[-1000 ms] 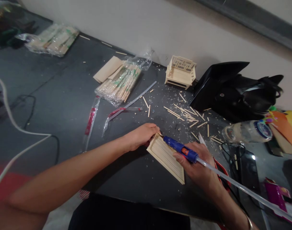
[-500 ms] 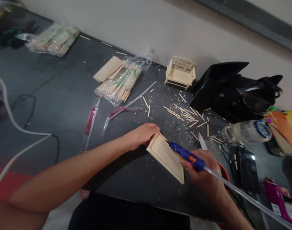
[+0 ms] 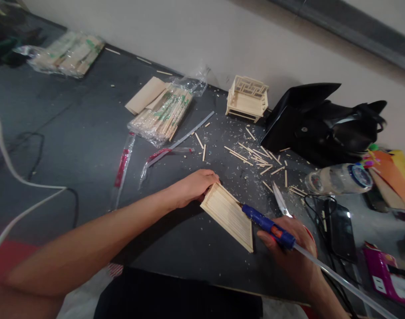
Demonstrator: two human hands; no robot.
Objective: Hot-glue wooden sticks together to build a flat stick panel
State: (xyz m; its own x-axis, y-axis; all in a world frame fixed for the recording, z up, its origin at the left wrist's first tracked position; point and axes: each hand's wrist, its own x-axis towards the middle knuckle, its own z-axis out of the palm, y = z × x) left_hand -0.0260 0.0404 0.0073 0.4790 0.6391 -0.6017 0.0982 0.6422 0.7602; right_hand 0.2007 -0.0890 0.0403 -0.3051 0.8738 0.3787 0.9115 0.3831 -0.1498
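My left hand (image 3: 198, 186) is closed on the upper left corner of a flat panel of thin wooden sticks (image 3: 229, 217), holding it tilted above the table. In my right hand (image 3: 295, 239) is a blue hot glue gun (image 3: 265, 225), a long clear glue stick (image 3: 342, 279) trailing from its back end. The gun's nozzle is at the panel's upper right edge; whether it touches I cannot tell. Behind my right hand lie scissors (image 3: 281, 199) with their blades showing and red handles partly hidden.
A small stick-built bench (image 3: 247, 99) stands by the wall, beside a black bag (image 3: 308, 128). Cut sticks (image 3: 255, 155) and crumbs litter the table. Plastic-wrapped chopsticks (image 3: 164, 113) lie at back left. A jar (image 3: 338, 179) and a phone (image 3: 340, 232) are at right.
The glue gun's nozzle has moved along the panel's edge, right and slightly down, away from my left hand. More of the scissors shows. My left hand keeps its hold.
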